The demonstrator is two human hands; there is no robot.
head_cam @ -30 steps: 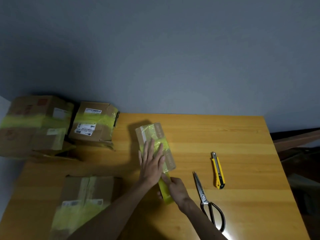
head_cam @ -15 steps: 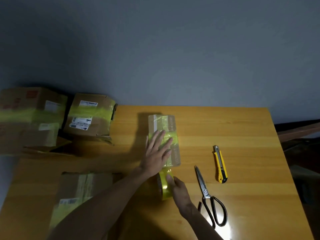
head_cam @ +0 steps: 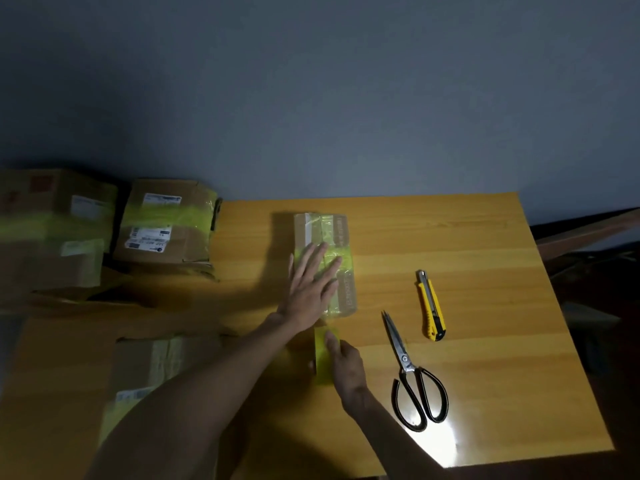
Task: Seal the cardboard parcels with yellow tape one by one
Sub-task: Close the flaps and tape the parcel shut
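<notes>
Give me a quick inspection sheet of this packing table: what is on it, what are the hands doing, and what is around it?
Surface: wooden table, with a bright glare patch near the front right.
Job's things: small parcel mid-table, yellow tape along its top; yellow tape roll just in front of it; at the left, labelled parcel, far-left parcel and near-left parcel, all with yellow tape on them.
Clutter: scissors and utility knife lie right of the small parcel, untouched.
Hands: left hand presses flat on the small parcel; right hand grips the yellow tape roll.
Cables: nothing seen.
Surroundings: grey-blue wall behind; dim light.
</notes>
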